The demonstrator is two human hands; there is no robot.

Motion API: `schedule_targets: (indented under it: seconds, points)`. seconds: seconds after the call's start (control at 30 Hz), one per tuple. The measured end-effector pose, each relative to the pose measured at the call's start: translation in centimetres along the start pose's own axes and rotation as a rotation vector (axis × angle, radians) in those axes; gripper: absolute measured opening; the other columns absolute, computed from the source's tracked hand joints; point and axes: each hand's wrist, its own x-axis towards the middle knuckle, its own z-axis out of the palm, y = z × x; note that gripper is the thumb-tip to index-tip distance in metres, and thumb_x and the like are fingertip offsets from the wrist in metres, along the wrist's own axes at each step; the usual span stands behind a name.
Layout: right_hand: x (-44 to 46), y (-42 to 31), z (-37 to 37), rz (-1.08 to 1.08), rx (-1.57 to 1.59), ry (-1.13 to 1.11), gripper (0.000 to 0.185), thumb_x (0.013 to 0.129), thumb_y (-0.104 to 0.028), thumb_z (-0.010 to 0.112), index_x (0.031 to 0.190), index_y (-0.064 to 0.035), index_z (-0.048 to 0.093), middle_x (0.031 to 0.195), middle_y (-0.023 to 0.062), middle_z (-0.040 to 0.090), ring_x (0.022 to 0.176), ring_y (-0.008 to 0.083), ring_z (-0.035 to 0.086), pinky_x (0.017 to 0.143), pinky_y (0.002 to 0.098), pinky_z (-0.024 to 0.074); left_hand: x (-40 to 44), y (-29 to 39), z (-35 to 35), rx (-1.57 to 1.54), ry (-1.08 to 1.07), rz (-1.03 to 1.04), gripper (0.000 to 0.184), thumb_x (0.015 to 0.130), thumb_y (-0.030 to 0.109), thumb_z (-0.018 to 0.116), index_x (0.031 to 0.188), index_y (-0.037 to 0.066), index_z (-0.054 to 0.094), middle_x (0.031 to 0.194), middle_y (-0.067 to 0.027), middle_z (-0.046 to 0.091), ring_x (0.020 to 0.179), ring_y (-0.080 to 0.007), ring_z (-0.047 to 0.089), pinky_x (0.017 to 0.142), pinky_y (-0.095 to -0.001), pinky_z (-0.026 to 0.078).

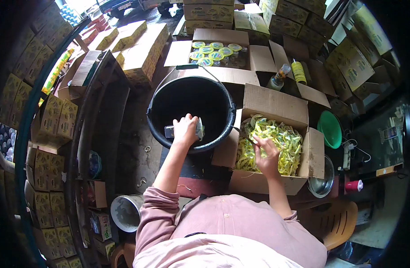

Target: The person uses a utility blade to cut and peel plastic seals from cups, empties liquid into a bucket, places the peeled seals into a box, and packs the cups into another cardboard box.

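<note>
My left hand (186,129) is inside the mouth of a black bucket (158,100), near its front rim. Its fingers are wrapped round a clear cup (199,129); a small dark object (169,131) shows at the hand's left side. Over an open cardboard box (276,100) on the right is my right hand (266,154), its thumb and fingers pinched together on something I cannot make out. Yellow-and-clear plastic strips (280,138) fill this box, below and around the right hand.
Behind the bucket, an open box (220,35) holds several cups with yellow lids (216,56). A glass jar (276,81), a stack of yellow lids (298,73), a green bowl (330,129) and a red spool (354,186) are on the right. A white bucket (126,213) stands lower left.
</note>
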Motion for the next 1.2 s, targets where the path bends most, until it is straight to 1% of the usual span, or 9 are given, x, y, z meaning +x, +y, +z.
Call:
schedule_targets:
  seconds: [0.17,0.27,0.47,0.77,0.9,0.93,1.1,1.13,1.2]
  points:
    - [-1.3,-0.3,0.3,0.056,0.038,-0.025,0.035,0.071,0.006,0.059,0.103,-0.0092,0.062,0.073,0.0092,0.056,0.066,0.0238,0.054,0.061,0.0339,0.0429,0.4,0.0,1.4,0.211,-0.128,-0.071,0.022,0.067,0.015,0.066,0.088,0.014,0.063,0.093,-0.0055,0.057,0.091,-0.0211,0.056,0.082,-0.0401,0.033]
    - [-1.4,-0.4,0.0,0.055,0.023,-0.035,0.035,0.071,0.006,0.06,0.103,-0.0091,0.062,0.071,0.0091,0.055,0.066,0.0239,0.053,0.061,0.0339,0.0428,0.2,0.5,0.1,0.309,-0.254,-0.075,0.024,0.069,0.015,0.066,0.093,0.013,0.062,0.095,-0.0051,0.058,0.091,-0.0215,0.057,0.084,-0.0409,0.031]
    - [-1.3,-0.4,0.1,0.035,0.018,0.0,0.035,0.07,0.005,0.06,0.103,-0.009,0.062,0.07,0.0092,0.054,0.065,0.0241,0.053,0.061,0.0341,0.0423,0.3,0.5,0.5,0.279,-0.212,-0.115,0.038,0.071,0.015,0.065,0.107,0.013,0.052,0.097,-0.0042,0.058,0.092,-0.0224,0.057,0.086,-0.0427,0.031]
    - [-1.4,-0.7,0.0,0.037,-0.006,-0.002,0.035,0.07,0.005,0.06,0.102,-0.0087,0.062,0.072,0.0096,0.055,0.066,0.0247,0.053,0.061,0.0343,0.0427,0.4,0.1,1.5,0.284,-0.121,-0.109,0.041,0.068,0.014,0.066,0.105,0.012,0.05,0.096,-0.005,0.057,0.091,-0.0218,0.056,0.082,-0.0421,0.034]
    - [-1.4,-0.7,0.0,0.056,-0.013,0.011,0.034,0.07,0.005,0.059,0.102,-0.0084,0.062,0.072,0.0098,0.055,0.066,0.025,0.053,0.061,0.0344,0.0432,0.6,0.4,0.0,0.267,0.186,-0.068,0.059,0.05,0.023,0.078,0.101,0.012,0.05,0.094,-0.004,0.054,0.092,-0.0199,0.053,0.073,-0.0365,0.04]
    - [-1.4,-0.7,0.1,0.057,-0.017,0.008,0.034,0.07,0.006,0.059,0.102,-0.0082,0.062,0.072,0.0099,0.055,0.066,0.025,0.053,0.061,0.0344,0.0432,0.5,0.4,-0.1,0.245,0.247,-0.051,0.057,0.051,0.021,0.077,0.1,0.011,0.05,0.093,-0.0038,0.053,0.091,-0.0197,0.054,0.073,-0.0368,0.04]
    - [-1.2,-1.0,0.0,0.019,-0.007,0.024,0.035,0.07,0.007,0.058,0.102,-0.0077,0.062,0.073,0.0103,0.056,0.066,0.0253,0.054,0.061,0.0346,0.0436,0.3,0.2,1.2,0.203,0.042,-0.021,0.045,0.059,0.015,0.071,0.1,0.012,0.052,0.089,-0.0041,0.06,0.087,-0.0216,0.058,0.071,-0.0382,0.04]
    - [-1.3,-1.1,-0.1,0.025,-0.013,0.026,0.035,0.07,0.007,0.058,0.102,-0.0076,0.062,0.074,0.0104,0.056,0.066,0.0251,0.054,0.062,0.0345,0.0438,0.5,0.3,1.1,0.23,-0.269,-0.116,0.031,0.072,0.014,0.062,0.101,0.014,0.054,0.094,-0.0037,0.062,0.09,-0.0214,0.059,0.076,-0.0377,0.038]
    - [-1.3,-1.2,-0.5,0.033,-0.026,0.029,0.035,0.07,0.007,0.059,0.102,-0.0076,0.062,0.074,0.0104,0.056,0.067,0.0248,0.054,0.062,0.0342,0.0442,1.1,0.4,0.7,0.266,-0.465,-0.156,0.025,0.073,0.015,0.062,0.098,0.014,0.059,0.092,-0.004,0.064,0.091,-0.021,0.061,0.079,-0.0384,0.036]
